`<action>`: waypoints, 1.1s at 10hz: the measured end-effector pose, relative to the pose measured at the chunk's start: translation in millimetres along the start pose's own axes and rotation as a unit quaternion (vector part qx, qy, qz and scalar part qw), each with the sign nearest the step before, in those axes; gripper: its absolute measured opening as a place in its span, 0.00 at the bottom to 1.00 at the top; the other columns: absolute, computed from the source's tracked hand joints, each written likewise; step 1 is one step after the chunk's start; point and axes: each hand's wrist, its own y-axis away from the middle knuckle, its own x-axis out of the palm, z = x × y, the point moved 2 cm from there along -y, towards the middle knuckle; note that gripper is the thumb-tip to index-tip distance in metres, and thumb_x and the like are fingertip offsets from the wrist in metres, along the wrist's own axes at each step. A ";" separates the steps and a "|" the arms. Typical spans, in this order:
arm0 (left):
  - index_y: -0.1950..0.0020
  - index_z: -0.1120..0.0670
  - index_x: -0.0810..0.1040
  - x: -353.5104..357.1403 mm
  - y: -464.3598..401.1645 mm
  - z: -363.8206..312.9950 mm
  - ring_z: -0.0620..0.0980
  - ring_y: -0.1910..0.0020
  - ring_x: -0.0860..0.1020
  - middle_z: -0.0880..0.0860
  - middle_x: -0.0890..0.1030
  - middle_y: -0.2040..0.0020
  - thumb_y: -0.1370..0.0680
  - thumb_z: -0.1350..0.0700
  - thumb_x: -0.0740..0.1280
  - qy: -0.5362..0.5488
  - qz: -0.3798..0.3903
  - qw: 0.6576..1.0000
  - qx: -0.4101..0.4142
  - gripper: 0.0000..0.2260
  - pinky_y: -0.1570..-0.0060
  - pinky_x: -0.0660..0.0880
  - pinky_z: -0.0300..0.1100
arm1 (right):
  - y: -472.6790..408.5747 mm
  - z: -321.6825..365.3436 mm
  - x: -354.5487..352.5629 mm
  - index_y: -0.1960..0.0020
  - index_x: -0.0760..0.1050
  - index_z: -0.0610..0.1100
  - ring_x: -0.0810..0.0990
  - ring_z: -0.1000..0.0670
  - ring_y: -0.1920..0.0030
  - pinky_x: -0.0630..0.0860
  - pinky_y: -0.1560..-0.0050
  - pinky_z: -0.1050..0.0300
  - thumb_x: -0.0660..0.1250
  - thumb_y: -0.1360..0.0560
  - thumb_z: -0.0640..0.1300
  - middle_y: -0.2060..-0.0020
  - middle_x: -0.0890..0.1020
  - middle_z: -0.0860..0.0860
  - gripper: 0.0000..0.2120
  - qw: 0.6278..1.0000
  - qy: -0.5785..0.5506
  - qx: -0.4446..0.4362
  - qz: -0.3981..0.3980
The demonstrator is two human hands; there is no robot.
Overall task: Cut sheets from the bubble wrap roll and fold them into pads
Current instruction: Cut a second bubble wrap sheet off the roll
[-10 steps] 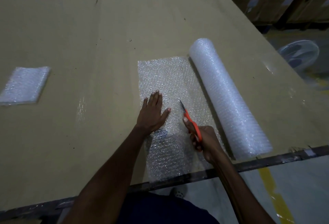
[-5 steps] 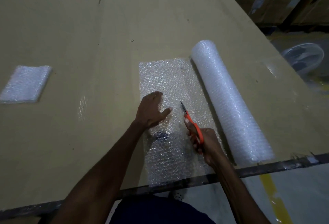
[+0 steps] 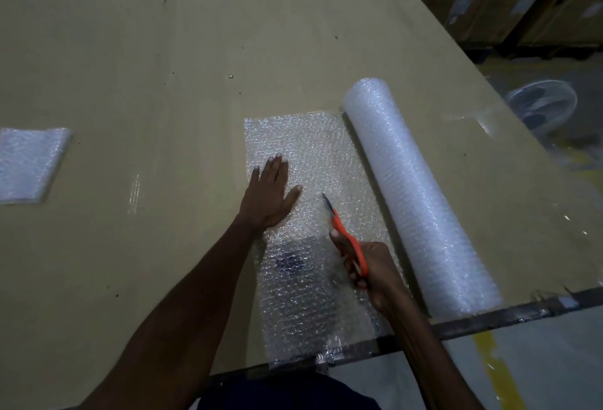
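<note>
Across the middle of the frame, on the cardboard-covered table (image 3: 163,83), the bubble wrap roll (image 3: 421,194) runs from centre right down toward the lower right edge, and its unrolled sheet (image 3: 306,148) lies flat just to its left, reaching the table's near edge, where its end hangs slightly over. The left hand (image 3: 269,196) rests flat on the sheet's left part with straight fingers and the thumb spread toward the scissors. The right hand (image 3: 367,267) grips the orange scissors (image 3: 347,236), fingers curled round the handles, blades pointing up the frame along the sheet, near the roll but not touching it. The step in hand looks like the cut that frees this sheet from the roll, apparently about halfway up its length. The next move likely calls for the blades to travel on toward the far edge on a line beside the roll, while the flat hand keeps the film taut. At the left edge of the frame a folded pad (image 3: 29,165) lies well apart, cut off by the border. Whether the blades are open or closed is too small to tell, and the cut line behind them is lost in the glare of the bubbles and under the right hand. A dark patch under the sheet (image 3: 288,261) cannot be identified.
</note>
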 end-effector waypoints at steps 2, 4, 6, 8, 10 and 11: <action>0.19 0.58 0.49 0.5 0.3 0.4 0.52 0.20 0.44 0.56 0.46 0.18 0.18 0.37 0.44 0.003 0.008 1.000 -0.005 0.34 0.23 0.42 0.53 | -1.8 6.7 6.5 0.59 0.80 0.38 0.67 0.53 0.80 0.59 0.79 0.66 0.77 0.37 0.63 0.76 0.75 0.47 0.27 1.000 -0.010 -0.002 -0.001; 0.19 0.58 0.48 0.0 0.3 0.7 0.52 0.20 0.44 0.56 0.46 0.18 0.18 0.36 0.43 0.006 0.011 1.000 -0.005 0.35 0.23 0.43 0.53 | -9.8 5.4 7.8 0.57 0.80 0.36 0.66 0.53 0.81 0.58 0.80 0.66 0.79 0.36 0.59 0.77 0.73 0.47 0.26 1.000 -0.018 0.001 -0.006; 0.19 0.58 0.47 -0.5 1.0 1.3 0.52 0.20 0.43 0.56 0.45 0.18 0.18 0.36 0.43 0.008 0.015 1.000 -0.001 0.35 0.22 0.43 0.54 | -13.2 9.1 11.1 0.62 0.79 0.39 0.66 0.53 0.80 0.59 0.79 0.66 0.78 0.34 0.61 0.75 0.74 0.46 0.23 1.000 -0.024 -0.008 -0.003; 0.19 0.58 0.48 0.3 1.4 2.0 0.52 0.20 0.44 0.56 0.46 0.19 0.18 0.36 0.44 0.007 0.011 1.000 0.000 0.34 0.22 0.43 0.54 | -18.8 10.9 12.9 0.54 0.80 0.29 0.66 0.53 0.81 0.59 0.81 0.67 0.79 0.34 0.56 0.77 0.73 0.46 0.29 1.000 -0.028 -0.010 -0.009; 0.19 0.58 0.48 0.3 3.2 1.6 0.52 0.20 0.43 0.56 0.46 0.18 0.18 0.36 0.43 0.010 0.006 1.000 -0.009 0.35 0.22 0.42 0.54 | -20.2 18.9 15.1 0.61 0.79 0.37 0.66 0.53 0.80 0.59 0.80 0.66 0.78 0.34 0.59 0.75 0.73 0.46 0.24 1.000 -0.011 -0.011 0.001; 0.19 0.58 0.48 0.4 3.3 1.9 0.52 0.20 0.43 0.56 0.46 0.18 0.18 0.37 0.44 0.007 0.007 1.000 -0.015 0.34 0.23 0.41 0.54 | -27.6 25.6 20.7 0.64 0.77 0.40 0.66 0.52 0.80 0.60 0.79 0.66 0.78 0.33 0.60 0.75 0.74 0.45 0.23 1.000 0.006 -0.019 0.004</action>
